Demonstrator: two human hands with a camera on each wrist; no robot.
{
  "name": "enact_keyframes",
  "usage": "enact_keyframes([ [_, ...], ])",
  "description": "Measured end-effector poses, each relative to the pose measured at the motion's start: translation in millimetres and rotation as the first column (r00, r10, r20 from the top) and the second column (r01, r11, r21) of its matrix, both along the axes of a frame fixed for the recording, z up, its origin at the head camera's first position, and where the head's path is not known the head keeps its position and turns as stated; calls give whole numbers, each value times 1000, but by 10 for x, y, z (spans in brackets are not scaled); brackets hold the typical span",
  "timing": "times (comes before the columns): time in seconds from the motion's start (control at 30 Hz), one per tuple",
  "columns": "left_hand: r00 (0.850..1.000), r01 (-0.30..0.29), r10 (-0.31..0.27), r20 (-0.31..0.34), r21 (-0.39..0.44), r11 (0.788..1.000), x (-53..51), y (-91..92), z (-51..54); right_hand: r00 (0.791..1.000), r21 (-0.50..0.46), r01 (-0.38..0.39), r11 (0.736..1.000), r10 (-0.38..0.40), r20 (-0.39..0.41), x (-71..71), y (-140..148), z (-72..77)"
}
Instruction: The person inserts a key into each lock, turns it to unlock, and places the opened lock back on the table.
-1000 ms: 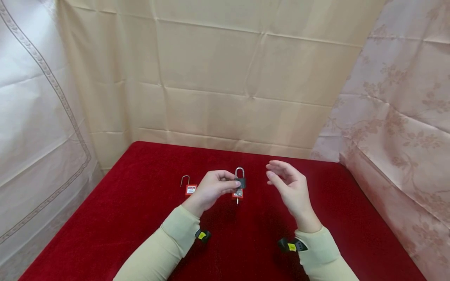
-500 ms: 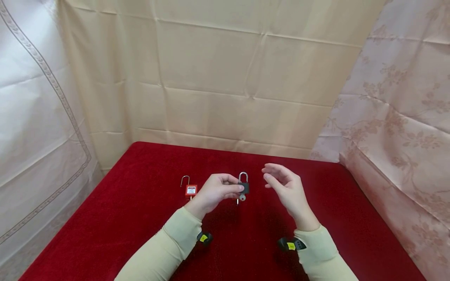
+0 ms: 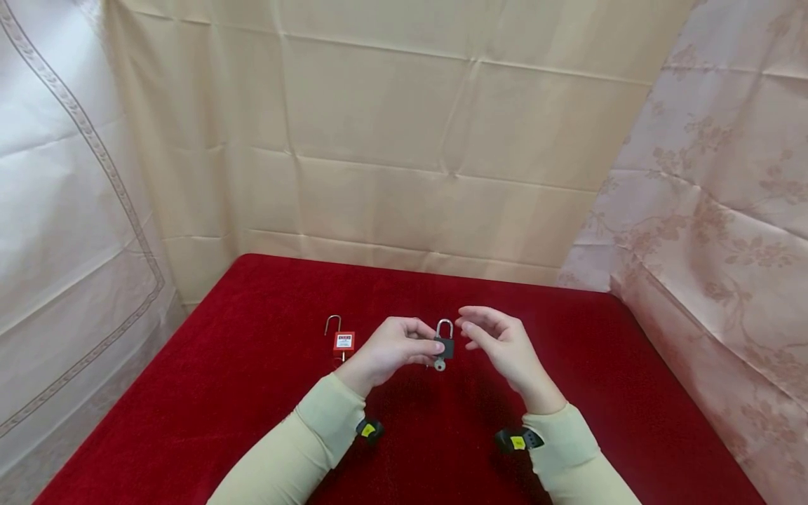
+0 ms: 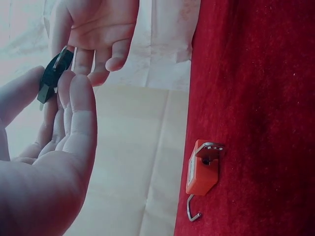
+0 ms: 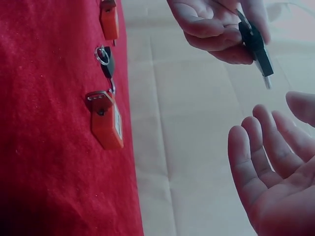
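My left hand pinches a small black padlock between thumb and fingers above the table. Its silver shackle points up, and a key hangs at its lower end. Just right of the padlock is my right hand, fingers loosely bent and holding nothing. In the right wrist view a gap separates the black padlock from the fingertips of my right hand. To the left on the table lies a red-orange padlock with its shackle swung out.
The right wrist view shows an orange padlock with a key, another black padlock with a ring, and a further orange padlock, all on the red cloth table. Beige cloth hangs behind the table's far edge.
My left hand has carried the black padlock rightward and slightly nearer to me. My right hand has come left and nearer, so the space between the hands has narrowed.
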State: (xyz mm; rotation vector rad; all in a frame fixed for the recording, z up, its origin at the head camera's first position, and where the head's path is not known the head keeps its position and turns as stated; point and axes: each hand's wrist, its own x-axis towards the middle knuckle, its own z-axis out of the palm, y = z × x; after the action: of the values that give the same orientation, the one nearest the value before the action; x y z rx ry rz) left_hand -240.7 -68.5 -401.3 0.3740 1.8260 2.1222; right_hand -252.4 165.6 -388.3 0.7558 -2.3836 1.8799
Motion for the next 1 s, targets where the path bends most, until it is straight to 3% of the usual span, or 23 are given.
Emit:
enact_keyframes([
  [0.23,999,48,-48,14,7,999,20,14,-10,999,18,-12,1000,11,53,18,-31,-2],
  [0.57,996,90,-90,5,4,996,26,39,-30,999,76,-20,997,17,45,17,-35,-25],
  [1.0,995,98,-98,4,-3,995,25,42,-53,995,74,-97,993,95,38,9,-33,-37],
])
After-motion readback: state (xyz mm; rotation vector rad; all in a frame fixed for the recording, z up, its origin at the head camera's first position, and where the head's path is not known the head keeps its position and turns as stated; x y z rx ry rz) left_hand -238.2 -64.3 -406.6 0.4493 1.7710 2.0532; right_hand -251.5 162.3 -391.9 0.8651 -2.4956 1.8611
